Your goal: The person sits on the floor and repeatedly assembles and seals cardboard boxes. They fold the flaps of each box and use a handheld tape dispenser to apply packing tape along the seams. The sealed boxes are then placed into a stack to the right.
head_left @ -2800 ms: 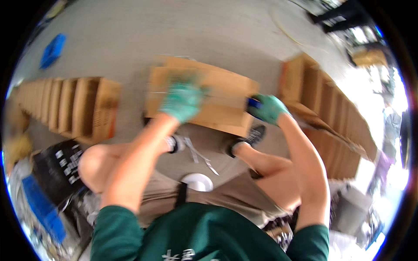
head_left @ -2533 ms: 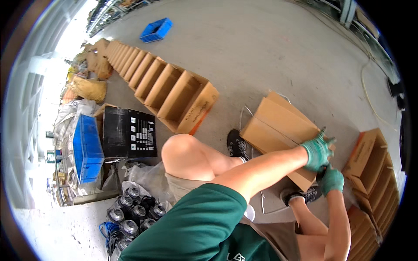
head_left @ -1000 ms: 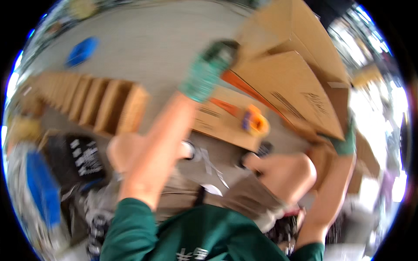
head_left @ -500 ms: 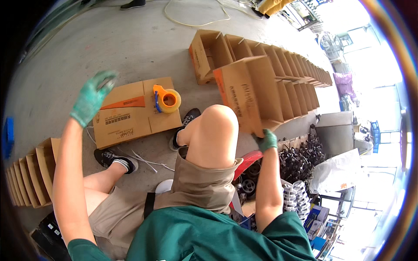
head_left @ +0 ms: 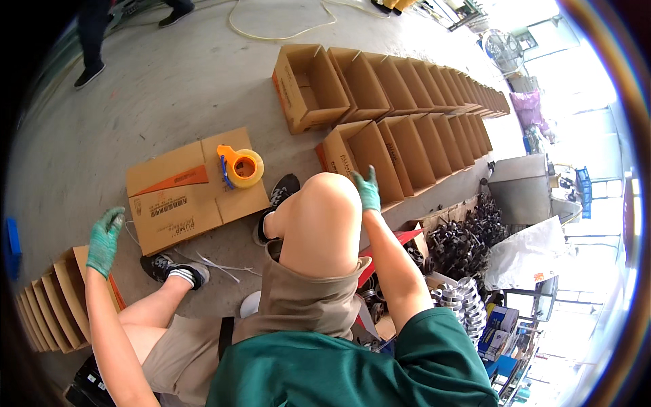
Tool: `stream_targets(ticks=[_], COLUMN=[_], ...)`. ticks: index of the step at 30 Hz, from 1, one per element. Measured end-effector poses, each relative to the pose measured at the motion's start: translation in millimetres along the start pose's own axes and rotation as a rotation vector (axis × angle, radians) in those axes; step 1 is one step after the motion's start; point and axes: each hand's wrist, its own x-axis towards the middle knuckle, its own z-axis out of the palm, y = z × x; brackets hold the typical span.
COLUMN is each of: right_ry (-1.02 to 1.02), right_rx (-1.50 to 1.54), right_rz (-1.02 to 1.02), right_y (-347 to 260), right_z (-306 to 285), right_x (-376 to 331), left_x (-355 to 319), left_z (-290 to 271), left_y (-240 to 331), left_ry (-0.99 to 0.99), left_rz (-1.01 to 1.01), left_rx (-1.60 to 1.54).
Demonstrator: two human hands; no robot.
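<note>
My right hand [head_left: 367,192], in a green glove, has its fingers apart and holds nothing. It is beside the nearest open cardboard box [head_left: 332,150] of the right-hand row. My left hand [head_left: 106,241], also gloved in green, hangs at the left with loosely curved fingers and nothing in them. Between the hands, a closed-up cardboard carton [head_left: 163,216] lies on the floor in front of my shoes. On it rests an orange tape dispenser [head_left: 230,157] with a roll of clear tape. Near my left hand stands a row of cardboard boxes [head_left: 71,285].
A second row of open boxes [head_left: 305,122] runs away at the far right. Dark metal parts [head_left: 464,234] and silver rings [head_left: 464,302] are piled right of my knee. White straps [head_left: 217,266] lie by my feet. Another person's legs [head_left: 93,34] are at the far left.
The box my right hand held now stands at the front of the right-hand row, let go. My left hand has moved down toward the left boxes. A person's legs have come in at far left.
</note>
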Motion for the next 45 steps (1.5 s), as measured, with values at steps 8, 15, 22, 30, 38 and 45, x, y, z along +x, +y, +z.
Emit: stream_targets(ticks=[8, 15, 22, 30, 38, 45], right_ry=[-0.201, -0.186, -0.015, -0.520, -0.931, -0.687], right_rx=[-0.379, -0.397, -0.323, -0.702, -0.509, -0.803], right_rz=[0.097, 0.376, 0.712, -0.238, -0.871, -0.819], right_y=[-8.1, 83.5, 100.7, -59.0, -349.0, -334.6], right_z=[23.6, -18.2, -58.8, -75.1, 1.7, 148.4], right_x=[66.1, 137.3, 190.3, 199.8, 48.4, -15.6], left_x=[11.2, 37.3, 57.6, 86.2, 78.4, 111.8], left_z=[13.2, 22.6, 30.7, 58.1, 78.3, 97.7], left_y=[-49.3, -90.2, -109.3, -192.1, -276.8, -258.7], left_ry=[-0.068, -0.071, -0.140, -0.027, 0.279, 0.154], left_rz=[-0.146, -0.228, -0.259, -0.208, -0.409, -0.467], left_rx=[0.040, 0.048, 0.195, 0.265, 0.265, 0.051])
